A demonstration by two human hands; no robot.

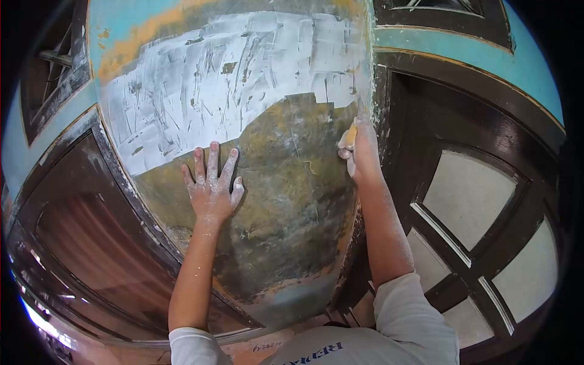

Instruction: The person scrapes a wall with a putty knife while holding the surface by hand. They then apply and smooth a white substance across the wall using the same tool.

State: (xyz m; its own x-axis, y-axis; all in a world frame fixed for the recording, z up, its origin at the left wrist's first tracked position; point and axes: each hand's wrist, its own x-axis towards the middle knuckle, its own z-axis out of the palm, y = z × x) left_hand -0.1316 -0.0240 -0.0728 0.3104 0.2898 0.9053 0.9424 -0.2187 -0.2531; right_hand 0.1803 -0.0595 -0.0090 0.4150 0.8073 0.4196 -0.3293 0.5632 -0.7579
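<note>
My left hand (213, 187) lies flat against the wall (280, 182) with its fingers spread, just under the lower edge of a white plastered area (201, 79). White dust coats its fingers. At the wall's right edge, my right hand (359, 146) is closed around a small yellowish tool (351, 135), mostly hidden by the fingers. That hand is beside the dark door frame, and white powder covers it and the forearm. Below the white area the wall is bare, patchy olive-brown.
A dark wooden door (420, 140) with pale panels stands at the right. On the left is a dark-framed window or door (91, 243) with a reddish curtain-like surface. Turquoise paint (121, 24) and orange patches border the white area.
</note>
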